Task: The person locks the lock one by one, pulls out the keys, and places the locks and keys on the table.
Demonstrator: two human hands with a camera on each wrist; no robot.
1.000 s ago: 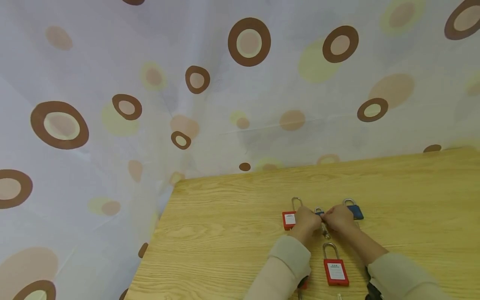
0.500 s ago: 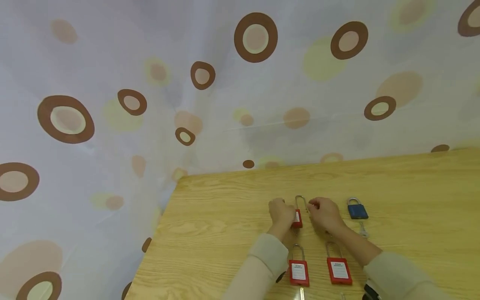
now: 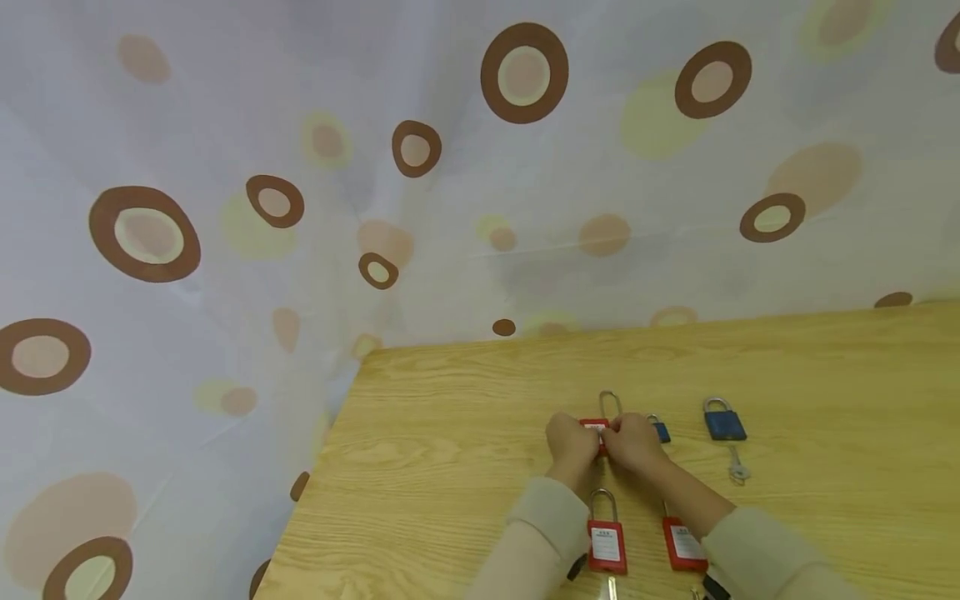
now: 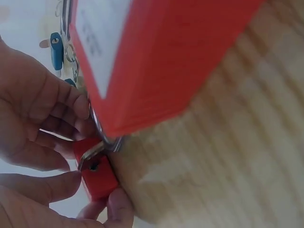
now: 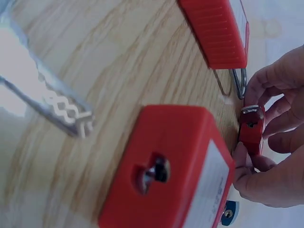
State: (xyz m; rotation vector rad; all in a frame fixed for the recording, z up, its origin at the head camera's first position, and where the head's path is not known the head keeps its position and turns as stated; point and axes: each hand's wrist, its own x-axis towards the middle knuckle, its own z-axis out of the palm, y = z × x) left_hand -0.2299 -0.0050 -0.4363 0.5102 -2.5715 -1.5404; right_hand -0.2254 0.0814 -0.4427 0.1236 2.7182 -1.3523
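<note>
Both hands are close together at a red padlock [image 3: 590,426], one of several on the wooden table; its silver shackle points away from the person. My left hand [image 3: 572,442] grips the left side of the body. Opposite it, my right hand [image 3: 636,443] has fingertips curled at the right side. In the left wrist view the padlock's red end [image 4: 100,183] shows its keyhole, with a narrow silver piece [image 4: 90,156] in front of it. The right wrist view shows the same red end [image 5: 251,134] between the fingers. The hands partly cover the white label.
Two more red padlocks stand in front, one left [image 3: 606,543] and one right [image 3: 684,546], partly behind the right forearm. To the right lie a small blue padlock [image 3: 661,431], a bigger blue padlock [image 3: 725,426] and a key [image 3: 738,469]. A patterned sheet [image 3: 465,208] hangs behind.
My right hand has moved left from the small blue padlock to the red one, uncovering the blue one. My left hand moved left to the red padlock and stays there. The view has shifted slightly.
</note>
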